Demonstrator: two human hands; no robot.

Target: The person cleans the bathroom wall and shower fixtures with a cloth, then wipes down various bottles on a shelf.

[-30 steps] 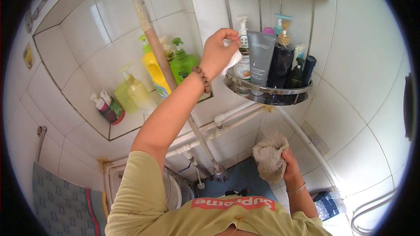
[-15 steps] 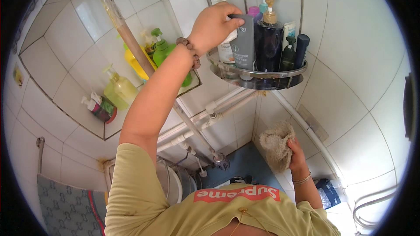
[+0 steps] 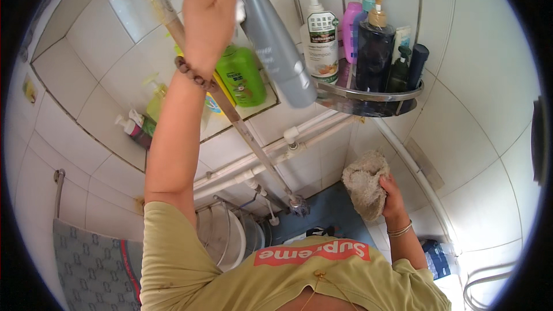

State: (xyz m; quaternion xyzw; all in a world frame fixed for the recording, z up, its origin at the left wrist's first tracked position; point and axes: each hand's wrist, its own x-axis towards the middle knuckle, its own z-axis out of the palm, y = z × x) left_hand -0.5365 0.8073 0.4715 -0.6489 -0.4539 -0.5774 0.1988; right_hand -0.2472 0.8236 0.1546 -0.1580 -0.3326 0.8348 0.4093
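My left hand [image 3: 208,11] is closed on the upper end of a grey squeeze tube [image 3: 279,46], which hangs tilted in front of the shelves. Something white shows beside the fingers at the tube's top. Low on the right, my right hand [image 3: 394,198] grips a crumpled beige cloth [image 3: 366,184]. On the metal corner shelf [image 3: 368,97] stand a white pump bottle [image 3: 321,40], a pink bottle [image 3: 349,26], a dark pump bottle [image 3: 373,52] and several smaller ones. Behind my left wrist, a green bottle [image 3: 242,78] stands in the wall recess.
A long pole [image 3: 247,135] slants down in front of the recess, and white pipes [image 3: 311,132] run along the wall. More pump bottles [image 3: 137,129] stand at the recess's left. A patterned grey towel [image 3: 95,265] hangs lower left. White buckets [image 3: 222,236] stand below.
My left hand has lifted the grey tube off the corner shelf and carried it left and up. The white pump bottle is now uncovered. My right hand still holds the cloth.
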